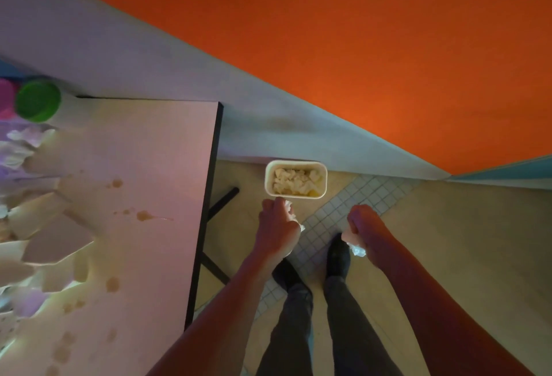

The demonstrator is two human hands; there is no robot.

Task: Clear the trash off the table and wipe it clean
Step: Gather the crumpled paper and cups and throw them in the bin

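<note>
A white rectangular bin (270,178) stands on the floor against the wall, part-filled with crumpled white paper. My left hand (277,223) hovers just in front of the bin's near rim, closed on a crumpled white tissue (294,214). My right hand (364,226) hangs to the right of the bin, above the tiled floor, closed on crumpled paper and a bit of clear wrapper (357,248). The light table (155,166) lies to the left, with brown spill stains (145,216) and torn paper trash (44,235) along its left side.
A green lid (38,101) and a pink object (7,98) sit at the table's far left corner. The table's black edge (206,211) and black leg frame (222,202) run beside my left arm. My dark shoes (339,256) stand on the floor. An orange wall rises behind.
</note>
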